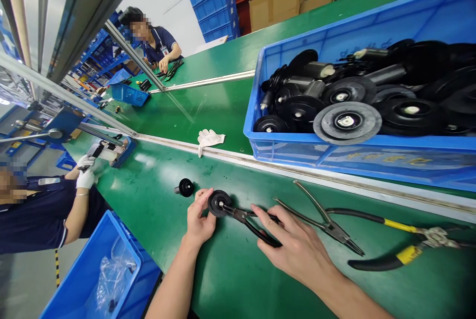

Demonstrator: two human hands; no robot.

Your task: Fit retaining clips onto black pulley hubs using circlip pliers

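Between the thumb and fingers of my left hand (201,217) is a black round disc part (215,204) with a small white centre. My right hand (288,237) is closed around the dark handles of a pair of circlip pliers (241,216), whose tips meet the middle of the disc. A smaller black disc with a shaft (185,187) lies on the green table just beyond my left hand. To the right of my right hand rest bare-metal pliers (334,230) and larger pliers with black and yellow handles (403,227).
A blue crate (297,148) full of black discs with shafts stands at the right. A white glove (210,139) lies beyond the metal rail. At lower left is a blue bin (128,272) holding clear plastic. Two people work at the left and far side.
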